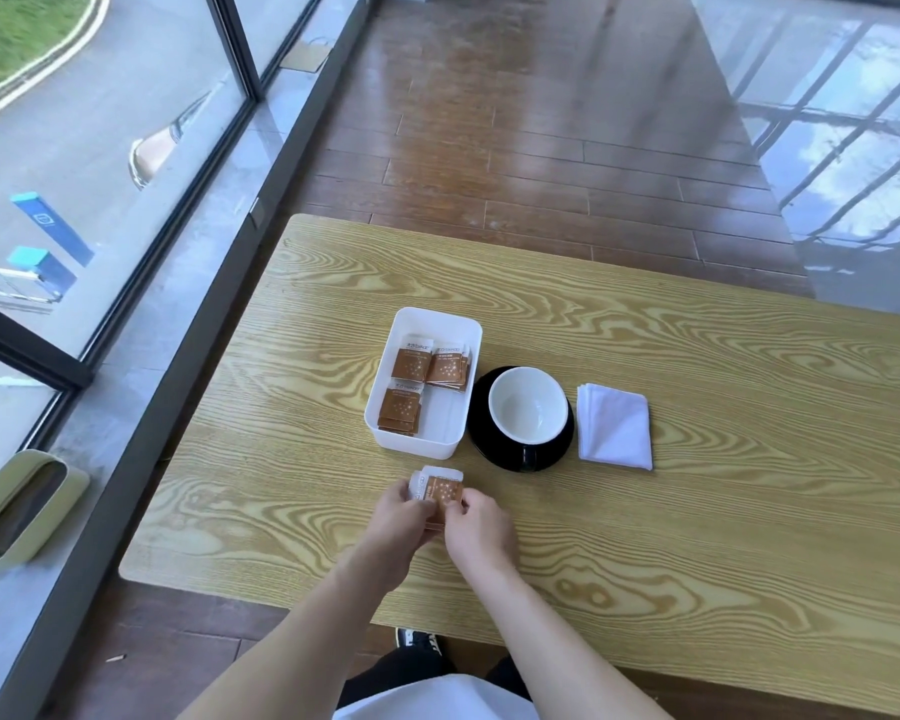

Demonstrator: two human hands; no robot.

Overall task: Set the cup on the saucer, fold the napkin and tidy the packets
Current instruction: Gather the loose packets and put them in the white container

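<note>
A cup (527,405), white inside and black outside, stands on a black saucer (481,439) at the table's middle. Right of it lies a folded white napkin (615,426). Left of the saucer, a white rectangular tray (458,330) holds several brown-and-white packets (411,363) in small stacks. Just in front of the tray, my left hand (398,522) and my right hand (481,527) together pinch a small stack of loose packets (440,488) over the table top.
The wooden table (697,511) has its left edge by a floor-to-ceiling window. A pale green bin (22,506) sits on the ledge at lower left. Wood floor lies beyond the table's far edge.
</note>
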